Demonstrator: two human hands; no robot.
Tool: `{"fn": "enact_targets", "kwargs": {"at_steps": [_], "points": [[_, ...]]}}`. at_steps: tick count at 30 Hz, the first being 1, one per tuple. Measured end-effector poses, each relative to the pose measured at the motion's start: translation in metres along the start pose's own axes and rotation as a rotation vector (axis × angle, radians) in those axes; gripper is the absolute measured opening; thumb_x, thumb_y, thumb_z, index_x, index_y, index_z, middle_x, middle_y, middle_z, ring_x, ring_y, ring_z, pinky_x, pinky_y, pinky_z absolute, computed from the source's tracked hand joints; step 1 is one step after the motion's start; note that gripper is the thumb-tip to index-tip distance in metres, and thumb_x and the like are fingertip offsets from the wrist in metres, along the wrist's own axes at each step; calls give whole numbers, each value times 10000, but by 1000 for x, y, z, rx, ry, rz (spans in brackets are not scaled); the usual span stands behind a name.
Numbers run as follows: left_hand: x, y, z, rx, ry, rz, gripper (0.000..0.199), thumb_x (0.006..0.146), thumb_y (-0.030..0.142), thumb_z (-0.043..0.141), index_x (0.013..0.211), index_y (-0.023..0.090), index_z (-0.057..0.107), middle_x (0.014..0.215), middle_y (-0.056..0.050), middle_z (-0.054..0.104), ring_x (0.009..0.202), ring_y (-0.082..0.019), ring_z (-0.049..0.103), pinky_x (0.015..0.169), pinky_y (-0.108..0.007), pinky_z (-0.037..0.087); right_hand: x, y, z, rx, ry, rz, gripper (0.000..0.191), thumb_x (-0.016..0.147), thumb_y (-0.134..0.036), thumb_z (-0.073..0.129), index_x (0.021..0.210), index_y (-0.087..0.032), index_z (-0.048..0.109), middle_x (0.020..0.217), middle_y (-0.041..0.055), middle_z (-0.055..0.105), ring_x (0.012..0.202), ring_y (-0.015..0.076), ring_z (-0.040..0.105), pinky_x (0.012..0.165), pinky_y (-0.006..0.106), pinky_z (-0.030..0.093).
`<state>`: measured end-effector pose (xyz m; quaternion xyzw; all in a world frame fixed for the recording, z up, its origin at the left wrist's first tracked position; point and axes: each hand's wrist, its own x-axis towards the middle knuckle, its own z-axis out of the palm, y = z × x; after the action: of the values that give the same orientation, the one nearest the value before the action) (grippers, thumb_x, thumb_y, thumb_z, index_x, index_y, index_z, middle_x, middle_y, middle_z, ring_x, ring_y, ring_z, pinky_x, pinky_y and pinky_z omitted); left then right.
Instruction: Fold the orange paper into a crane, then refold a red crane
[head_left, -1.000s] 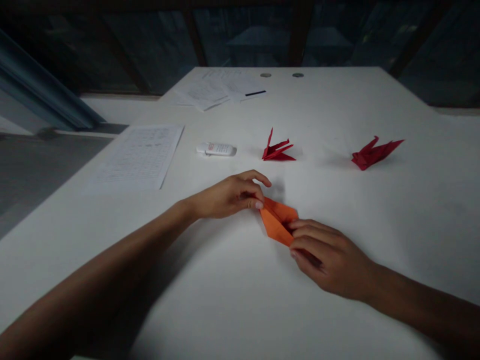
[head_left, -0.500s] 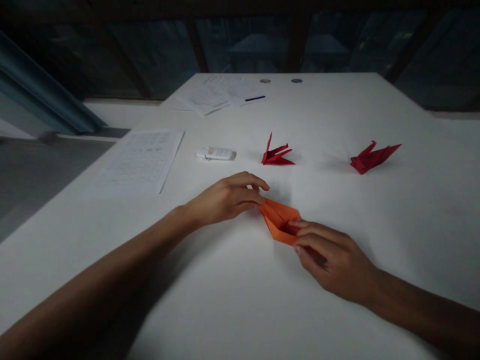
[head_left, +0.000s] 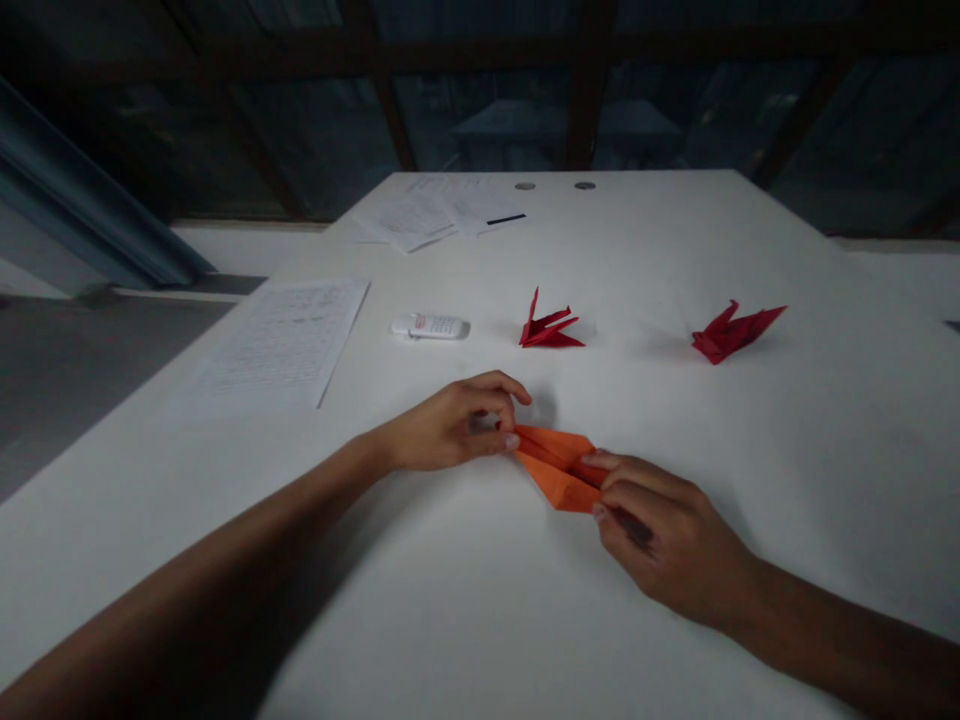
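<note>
A folded piece of orange origami paper [head_left: 553, 462] is held between my two hands above the white table, its middle gaping as a hollow. My left hand [head_left: 461, 420] pinches its pointed left end between thumb and fingers. At the other end, my right hand [head_left: 667, 520] grips the near edge, with a fingertip reaching into the hollow. Beyond the paper stand two red origami cranes: one crane [head_left: 551, 325] straight behind it, another crane [head_left: 735, 332] farther right. The palm side of both hands is mostly hidden.
A white bottle [head_left: 430, 326] lies left of the nearer crane. Written sheets [head_left: 274, 340] rest at the table's left edge, with more papers [head_left: 420, 213] and a dark strip [head_left: 506, 219] farther back. Two round discs sit near the far edge of the table [head_left: 637, 230].
The view has tilted up slightly, so everything sits lower. My left thumb now shows on the paper's left end, and the hollow looks narrower. Both hands keep hold.
</note>
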<state>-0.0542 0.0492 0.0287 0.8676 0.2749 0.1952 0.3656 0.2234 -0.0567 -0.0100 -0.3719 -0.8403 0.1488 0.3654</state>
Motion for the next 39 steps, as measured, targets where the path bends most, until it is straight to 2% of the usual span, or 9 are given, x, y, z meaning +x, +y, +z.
{"fn": "enact_targets", "kwargs": {"at_steps": [5,10,14,18,24,28,31,35,39], "points": [[2,0,10,29,12,-53,153,932,315,668,893,168,646,981,-64,687,858,-160,629,797,-293,494,-4,1,3,-48,-29,24,115,916,-99,568,946,-191,629,1074,122,706,1136,261,684,1007,446,609],[3,-5,16,132,21,-60,132,932,317,681,970,191,668,889,-29,688,819,-160,620,822,-298,475,-5,0,4,-166,-102,-31,390,937,-134,565,1325,-176,593,1386,159,604,1255,295,608,1065,492,567],[3,-9,22,187,55,-73,110,926,277,683,997,196,657,922,-33,690,843,-168,624,855,-319,477,-3,-2,5,-179,-147,-47,326,932,-150,589,1252,-174,646,1243,118,701,1171,297,642,1058,514,559],[0,-11,25,183,127,-92,227,940,343,665,1112,203,618,1071,-71,672,940,-193,629,864,-334,515,-1,0,4,-150,-160,61,287,930,-173,592,1198,-233,675,1347,104,634,1221,296,600,1065,525,535],[-2,-7,27,267,105,-77,449,932,495,669,1272,215,583,1172,-88,673,1052,-239,624,953,-399,484,2,9,0,-175,-68,288,468,955,-352,615,1404,-257,521,1394,118,597,1279,330,546,1069,580,475],[-1,-9,28,291,83,-72,427,914,520,690,1223,232,627,1007,-48,691,943,-218,635,909,-383,470,3,14,-2,-63,-65,305,172,1022,-342,504,1132,-266,612,1258,82,661,1203,290,590,1028,530,482],[-3,-10,29,241,81,-71,382,894,471,735,1181,238,640,879,-5,665,811,-170,620,831,-335,485,1,18,0,0,10,380,185,1021,-368,502,1152,-260,574,1274,96,646,1192,285,601,1010,502,504],[-7,-5,36,114,308,19,321,957,295,666,1253,212,573,879,-6,632,732,-121,604,676,-245,504,1,21,3,37,23,479,494,957,-437,621,1397,-277,462,1358,110,623,1238,309,596,1033,524,510],[-11,-1,42,293,516,320,276,962,138,622,1221,224,580,888,-23,638,783,-133,615,715,-264,533,3,24,1,174,71,501,466,943,-433,653,1361,-288,505,1358,89,636,1231,283,619,1043,492,517]]}}
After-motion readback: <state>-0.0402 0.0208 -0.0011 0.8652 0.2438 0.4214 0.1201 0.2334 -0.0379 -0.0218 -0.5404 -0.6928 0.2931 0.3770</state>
